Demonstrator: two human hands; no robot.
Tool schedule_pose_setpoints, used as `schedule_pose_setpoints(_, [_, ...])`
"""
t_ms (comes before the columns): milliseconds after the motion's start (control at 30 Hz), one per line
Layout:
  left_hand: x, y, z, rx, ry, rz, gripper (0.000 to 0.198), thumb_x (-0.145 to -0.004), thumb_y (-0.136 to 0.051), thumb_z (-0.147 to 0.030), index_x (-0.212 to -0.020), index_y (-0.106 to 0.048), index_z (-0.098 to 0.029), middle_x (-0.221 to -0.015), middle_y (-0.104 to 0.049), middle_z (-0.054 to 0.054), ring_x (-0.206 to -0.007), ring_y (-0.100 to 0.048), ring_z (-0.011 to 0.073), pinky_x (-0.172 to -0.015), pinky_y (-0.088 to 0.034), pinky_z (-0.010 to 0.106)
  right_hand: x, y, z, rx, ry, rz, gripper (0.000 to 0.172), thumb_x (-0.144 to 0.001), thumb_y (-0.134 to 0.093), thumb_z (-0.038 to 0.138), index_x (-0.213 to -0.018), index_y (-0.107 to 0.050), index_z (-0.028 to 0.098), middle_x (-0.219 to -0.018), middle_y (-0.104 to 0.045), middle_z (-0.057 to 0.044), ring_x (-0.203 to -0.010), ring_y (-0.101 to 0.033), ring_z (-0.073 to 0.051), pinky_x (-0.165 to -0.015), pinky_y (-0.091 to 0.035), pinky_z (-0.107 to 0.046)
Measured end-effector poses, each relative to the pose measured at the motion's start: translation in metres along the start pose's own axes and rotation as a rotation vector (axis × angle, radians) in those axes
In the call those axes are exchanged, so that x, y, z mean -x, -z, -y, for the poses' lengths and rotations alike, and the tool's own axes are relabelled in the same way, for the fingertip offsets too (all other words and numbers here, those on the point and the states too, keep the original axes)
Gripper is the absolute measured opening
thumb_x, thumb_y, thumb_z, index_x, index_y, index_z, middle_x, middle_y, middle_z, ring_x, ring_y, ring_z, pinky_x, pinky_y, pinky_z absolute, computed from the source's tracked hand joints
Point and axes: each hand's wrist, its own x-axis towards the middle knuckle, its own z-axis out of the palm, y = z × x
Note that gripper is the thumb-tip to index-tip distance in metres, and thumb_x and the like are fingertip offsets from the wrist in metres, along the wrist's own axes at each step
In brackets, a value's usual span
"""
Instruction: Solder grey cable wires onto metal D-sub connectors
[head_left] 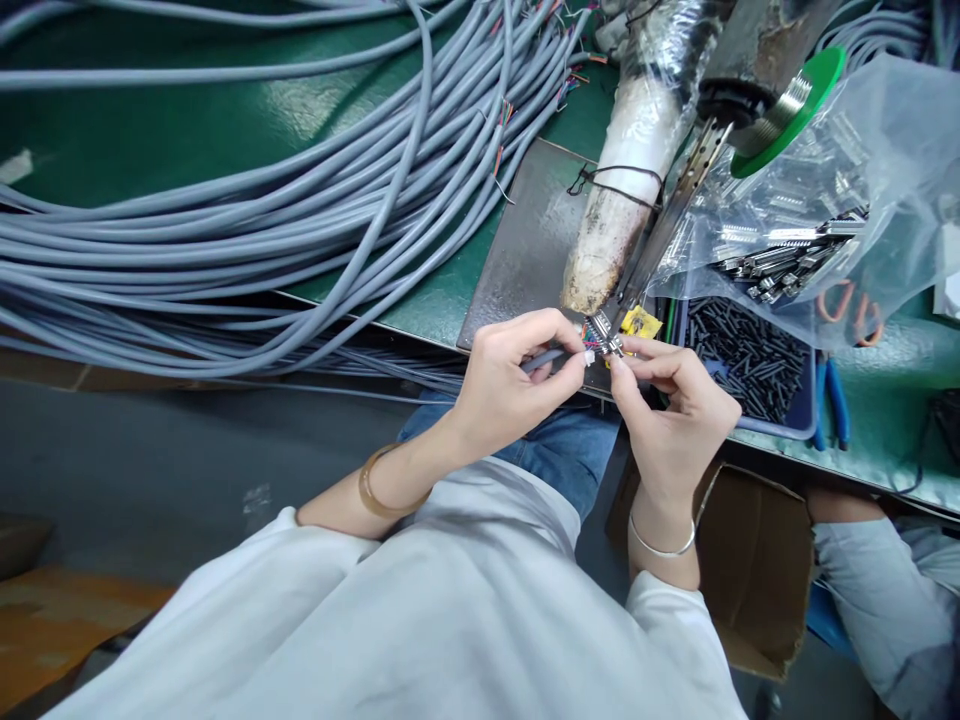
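My left hand (525, 370) is closed on the end of a grey cable (541, 361), thumb and forefinger pinching close to its stripped coloured wires (588, 338). Between my two hands a small metal multi-pin connector (603, 332) meets those wires. My right hand (667, 395) grips the connector's near end with thumb and fingertips. Just above it comes the tip of a soldering iron (651, 250), mounted on a slant. Beside that stands a white wrapped tube (628, 200) with a scorched end. Whether each wire is joined to a pin is too small to tell.
Many grey cables (337, 230) lie across the green table (225, 130) at left. A solder spool (795, 110), a plastic bag of connectors (892, 180), a blue bin (806, 400) of black sleeves and blue-handled pliers (831, 400) are at right. Another person's sleeve (874, 590) shows below.
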Motion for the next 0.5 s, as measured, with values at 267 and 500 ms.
schedule_pose_setpoints(267, [-0.0029,-0.0006,-0.0030,-0.034,-0.037,-0.030,0.008,-0.082,-0.069,-0.010,-0.078,-0.065,-0.016,-0.074,-0.065,0.000,-0.054,-0.046,0.0056,-0.049,-0.035,0.020,-0.0070,-0.0017,0.0023,0.072,0.078,-0.021,0.010,-0.086,-0.076,0.021,-0.080,-0.069,0.024,-0.090,-0.079,0.002,-0.087,-0.077,-0.016,-0.074,-0.065,-0.029])
schedule_pose_setpoints(500, [-0.0036,0.0020,-0.0019,0.003,-0.010,0.006,0.006,-0.083,-0.070,-0.015,-0.078,-0.066,-0.016,-0.077,-0.067,0.002,-0.057,-0.052,0.0074,-0.050,-0.039,0.021,-0.0050,0.0002,0.0029,0.074,0.091,-0.003,0.010,-0.087,-0.075,0.021,-0.080,-0.068,0.024,-0.092,-0.079,0.001,-0.087,-0.077,-0.017,-0.076,-0.065,-0.030])
